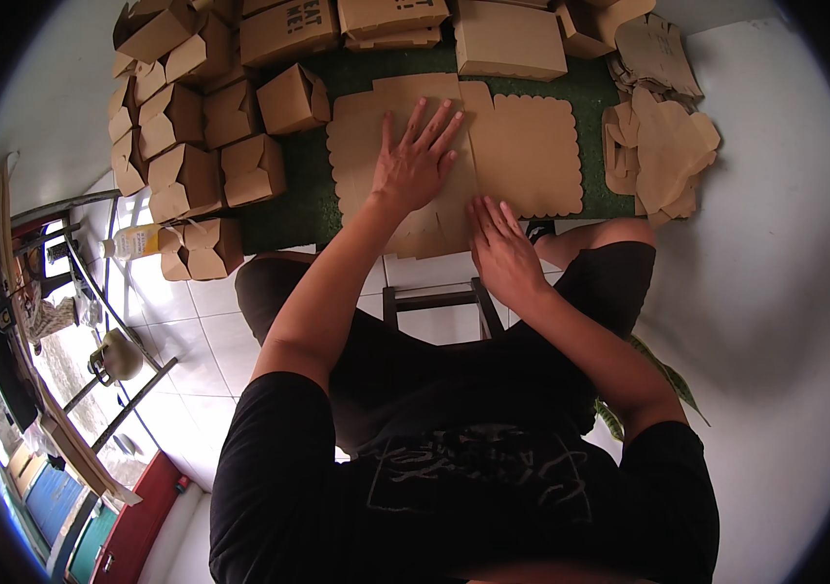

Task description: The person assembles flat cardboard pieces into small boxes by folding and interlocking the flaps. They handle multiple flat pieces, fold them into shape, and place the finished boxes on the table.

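Note:
A flat brown cardboard box blank (532, 151) with scalloped edges lies spread out on the green table (303, 185) in front of me. Fingers spread, my left hand (417, 161) presses flat on the blank's left panel. My right hand (507, 248) rests at the near edge of the blank, beside its middle crease, with fingers stretched out and close together. Neither hand grips anything. Part of the left panel is hidden under my left hand and forearm.
Several small folded cardboard boxes (184, 180) stand at the left, with larger boxes (509, 41) along the back. Flat cardboard pieces (663, 146) are piled at the right. A bottle (132, 242) stands by the left corner; a dark stool frame (439, 300) shows below the table.

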{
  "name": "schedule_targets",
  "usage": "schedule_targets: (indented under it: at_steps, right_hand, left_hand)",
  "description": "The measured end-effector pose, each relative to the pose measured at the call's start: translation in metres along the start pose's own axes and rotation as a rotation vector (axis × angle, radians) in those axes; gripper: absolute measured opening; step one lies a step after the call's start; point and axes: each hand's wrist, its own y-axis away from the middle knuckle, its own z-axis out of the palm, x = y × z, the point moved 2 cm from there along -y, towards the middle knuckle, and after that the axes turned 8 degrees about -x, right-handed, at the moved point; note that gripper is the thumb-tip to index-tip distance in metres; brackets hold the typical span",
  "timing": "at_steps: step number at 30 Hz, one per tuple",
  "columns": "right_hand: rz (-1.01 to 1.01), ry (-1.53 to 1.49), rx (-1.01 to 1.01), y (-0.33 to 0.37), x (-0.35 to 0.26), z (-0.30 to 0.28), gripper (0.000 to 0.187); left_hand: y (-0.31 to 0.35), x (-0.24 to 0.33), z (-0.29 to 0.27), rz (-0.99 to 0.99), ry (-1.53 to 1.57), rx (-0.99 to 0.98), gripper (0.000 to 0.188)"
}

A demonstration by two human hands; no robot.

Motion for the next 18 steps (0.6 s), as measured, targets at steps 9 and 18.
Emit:
schedule_targets:
  at_steps: [9, 18]
  right_hand:
    - [-0.001, -0.341, 0.093, -0.01, 0.023, -0.021, 0.042]
    - [0.166, -0.126, 0.359, -0.102, 0.064, 0.0, 0.059]
  left_hand:
    - [0.0, -0.001, -0.001, 0.003, 0.006, -0.008, 0.064]
    - [-0.001, 0.001, -0.002, -0.01, -0.027, -0.034, 0.066]
